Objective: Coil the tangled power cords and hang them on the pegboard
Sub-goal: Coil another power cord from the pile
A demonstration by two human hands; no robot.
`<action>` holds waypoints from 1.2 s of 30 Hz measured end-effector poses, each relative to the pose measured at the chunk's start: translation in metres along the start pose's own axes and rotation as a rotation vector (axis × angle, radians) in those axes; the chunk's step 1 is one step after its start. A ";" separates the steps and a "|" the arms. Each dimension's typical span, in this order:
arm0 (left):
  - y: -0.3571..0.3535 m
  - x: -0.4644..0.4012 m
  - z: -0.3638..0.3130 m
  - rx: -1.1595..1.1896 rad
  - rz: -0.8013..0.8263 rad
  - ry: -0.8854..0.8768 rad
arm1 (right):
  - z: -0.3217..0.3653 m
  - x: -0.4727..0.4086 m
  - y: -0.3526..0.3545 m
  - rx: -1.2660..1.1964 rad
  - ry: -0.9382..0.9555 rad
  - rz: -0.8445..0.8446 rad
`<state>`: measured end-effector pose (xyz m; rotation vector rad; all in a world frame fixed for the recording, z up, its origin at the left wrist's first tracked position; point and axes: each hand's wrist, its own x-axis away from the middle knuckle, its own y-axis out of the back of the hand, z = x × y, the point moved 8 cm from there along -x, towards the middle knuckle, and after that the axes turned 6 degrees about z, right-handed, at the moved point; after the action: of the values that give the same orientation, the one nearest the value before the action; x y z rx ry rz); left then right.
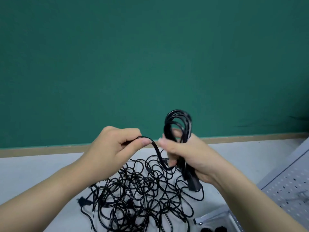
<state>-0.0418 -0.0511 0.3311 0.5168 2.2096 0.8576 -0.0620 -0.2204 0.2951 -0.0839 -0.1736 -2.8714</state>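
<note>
Right hand (187, 158) I see gripping coiled cord (178, 124), left hand (117, 146) pinching its loose end, tangled cords (142, 195) on worktop (33, 169) below.

I see black cords (142, 195) on a pale grey bench (33, 168), a green wall (150, 56), and a grey pegboard (287, 186) dotted with holes.

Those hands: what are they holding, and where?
Right hand grips a coiled cord around its bunched loops; left hand pinches that cord's loose run between thumb and fingers.
</note>
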 end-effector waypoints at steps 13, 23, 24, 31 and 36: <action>0.009 -0.004 0.027 0.458 -0.132 0.351 | -0.014 0.000 -0.055 -0.471 -0.208 0.330; -0.010 0.003 0.039 0.323 0.193 0.401 | 0.001 -0.008 0.005 -0.782 -0.006 -0.016; -0.018 0.006 0.036 0.327 0.273 0.401 | -0.002 -0.008 0.005 -0.714 0.000 -0.048; -0.044 0.019 0.022 0.351 0.536 0.448 | -0.006 -0.003 -0.005 -0.233 0.016 -0.083; -0.060 0.027 0.013 0.318 0.658 0.455 | -0.002 -0.002 -0.026 -0.056 0.030 0.024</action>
<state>-0.0569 -0.0720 0.2698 1.3702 2.6492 1.0257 -0.0672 -0.1954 0.2897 -0.0535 -0.0857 -2.8517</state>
